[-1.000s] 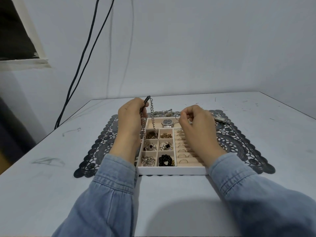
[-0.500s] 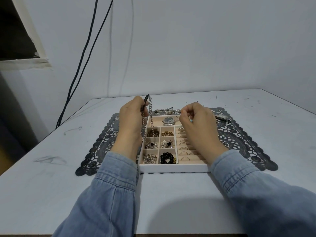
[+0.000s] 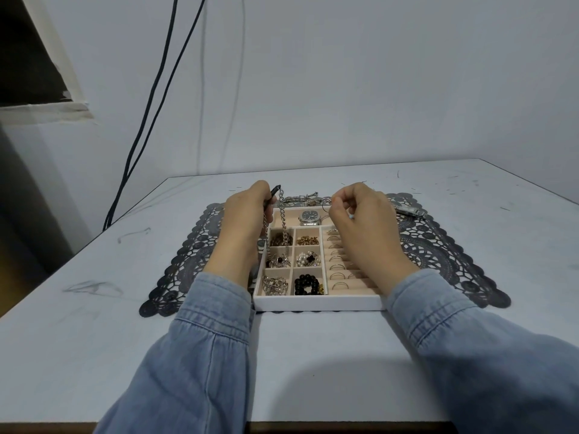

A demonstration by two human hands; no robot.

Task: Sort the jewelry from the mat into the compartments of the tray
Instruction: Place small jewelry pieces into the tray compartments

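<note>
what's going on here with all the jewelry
A person is sorting jewelry into a white tray that sits on a black lace mat. The left hand grips a silver chain, which dangles over the tray's left compartments. The right hand pinches what looks like a thin loop above the watch in the far compartment. Most compartments already hold pieces, including rings and black beads. A few silver pieces lie on the mat beyond the tray.

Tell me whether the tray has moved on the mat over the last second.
No. The tray keeps its place on the lace mat, near wall still along the mat's near edge.
</note>
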